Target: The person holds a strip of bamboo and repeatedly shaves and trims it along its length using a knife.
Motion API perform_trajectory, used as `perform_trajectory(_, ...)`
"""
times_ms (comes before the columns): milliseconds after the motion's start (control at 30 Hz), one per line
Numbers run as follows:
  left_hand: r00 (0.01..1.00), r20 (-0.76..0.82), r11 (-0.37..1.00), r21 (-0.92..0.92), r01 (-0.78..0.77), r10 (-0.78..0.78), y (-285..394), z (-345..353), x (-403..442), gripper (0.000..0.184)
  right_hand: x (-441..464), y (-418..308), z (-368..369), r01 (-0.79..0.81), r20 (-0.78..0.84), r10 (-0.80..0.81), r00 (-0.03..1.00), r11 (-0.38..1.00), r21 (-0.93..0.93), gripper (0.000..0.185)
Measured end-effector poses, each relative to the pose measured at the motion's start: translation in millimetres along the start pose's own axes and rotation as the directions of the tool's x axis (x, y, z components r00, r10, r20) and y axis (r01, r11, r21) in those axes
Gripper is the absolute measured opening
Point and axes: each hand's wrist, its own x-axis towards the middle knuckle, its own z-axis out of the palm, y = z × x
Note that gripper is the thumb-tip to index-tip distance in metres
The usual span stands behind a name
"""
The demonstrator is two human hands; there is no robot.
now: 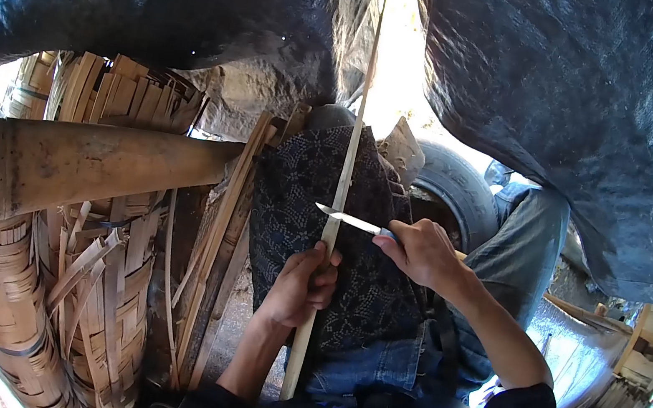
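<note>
A long, pale bamboo strip [352, 149] runs upright through the middle of the head view, over a dark patterned cloth [302, 167] spread on my leg. My left hand [301, 286] is closed around the lower part of this strip. Just above it, the blade of a knife [353, 221] lies across the strip, its tip reaching past the left edge. My right hand [423, 255] grips the knife's blue handle, most of which the fingers hide. Whether the blade cuts into the strip I cannot tell.
A thick bamboo pole [96, 165] crosses the left side. Woven bamboo [4, 274] and split slats [225, 231] stand below and beside it. Dark plastic sheeting [562, 96] hangs overhead. A tyre [456, 185] lies beyond my knee, and wood pieces [647, 345] are at the right.
</note>
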Motion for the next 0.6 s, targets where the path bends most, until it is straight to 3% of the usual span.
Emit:
perform_trajectory(67, 1.0, -0.007, 1.0, -0.005, -0.003, 0.003, -0.2, -0.6, -0.2, 0.031, 2.5, -5.6, 6.3, 0.005, -0.029, -0.007, 1.0, 0.997, -0.079, 0.048)
perform_trajectory(133, 0.996, -0.077, 0.998, 0.062, -0.033, 0.038, -1.8, 1.9, -0.1, 0.031, 4.9, -10.3, 11.0, -0.134, 0.045, 0.142, 0.989, 0.982, -0.135, 0.042)
perform_trajectory(167, 0.997, -0.073, 0.998, 0.061, -0.035, 0.04, -3.8, 5.5, -0.6, 0.031, 9.3, -6.8, 11.1, -0.134, 0.043, 0.142, 0.989, 0.981, -0.14, 0.042)
perform_trajectory(233, 0.993, -0.115, 0.985, 0.172, -0.019, 0.039, -7.9, 13.1, -3.1, 0.031, 28.8, 9.2, 13.3, -0.167, -0.224, 0.134, 0.965, 0.977, -0.133, 0.041)
perform_trajectory(267, 0.992, -0.115, 0.984, 0.176, -0.029, 0.05, -7.3, 12.7, -2.8, 0.032, 37.1, 18.7, 16.4, -0.076, -0.231, 0.049, 0.972, 0.991, -0.11, 0.041)
perform_trajectory(367, 0.982, -0.167, 0.967, 0.253, -0.037, 0.082, -4.6, 20.1, -4.2, 0.033, 63.6, 13.9, -6.3, -0.187, -0.133, 0.175, 0.976, 0.979, -0.08, 0.052)
perform_trajectory(433, 0.982, -0.17, 0.96, 0.278, -0.036, 0.086, -0.9, 28.3, -5.8, 0.034, 67.9, 19.1, -10.6, -0.126, -0.224, 0.083, 0.971, 0.974, -0.188, 0.05)
perform_trajectory(500, 0.98, -0.175, 0.954, 0.297, -0.034, 0.09, 4.0, 31.1, -6.5, 0.035, 53.3, 5.0, -20.1, -0.076, -0.101, 0.088, 0.991, 0.99, 0.119, 0.047)
perform_trajectory(533, 0.981, -0.187, 0.981, 0.191, -0.014, 0.05, 6.1, 30.8, -6.2, 0.036, 42.1, -9.6, -26.4, -0.168, 0.017, 0.167, 0.986, 0.976, 0.137, 0.043)
perform_trajectory(600, 0.982, -0.19, 0.997, 0.078, 0.011, 0.004, 4.7, 28.7, -4.7, 0.038, 20.9, -15.9, -23.7, -0.094, 0.012, 0.093, 0.996, 0.99, 0.104, 0.042)
